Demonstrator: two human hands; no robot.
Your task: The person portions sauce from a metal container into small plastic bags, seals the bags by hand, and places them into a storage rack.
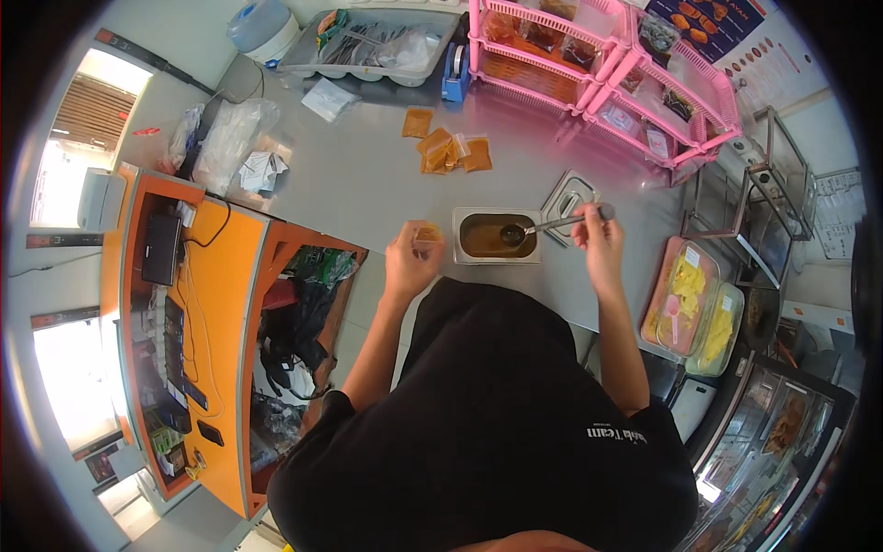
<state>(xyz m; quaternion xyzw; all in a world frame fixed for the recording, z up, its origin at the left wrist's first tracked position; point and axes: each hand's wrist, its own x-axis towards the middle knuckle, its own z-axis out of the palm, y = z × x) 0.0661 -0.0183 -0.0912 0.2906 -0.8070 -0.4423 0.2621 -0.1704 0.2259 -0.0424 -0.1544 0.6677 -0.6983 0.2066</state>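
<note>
My left hand (408, 265) holds a small clear plastic bag (428, 233) with some brown sauce in it. It is left of a rectangular stainless steel food pan (457, 238). Brown sauce (483, 234) fills part of this pan. In my right hand (600, 243) is the handle of a metal ladle (555, 223). The ladle's round bowl lies inside the pan, at the sauce. The pan's steel lid (567, 198) rests on the table just beyond, to the right. Farther back lie several flat sauce-filled packets (438, 152), some overlapping.
Pink plastic racks (579, 103) stand at the back right of the steel table (331, 179). A grey tray (441, 62) with utensils and a blue tape dispenser (454, 79) are behind. Lidded food containers (679, 297) sit at the right; an orange counter (214, 276) adjoins at the left.
</note>
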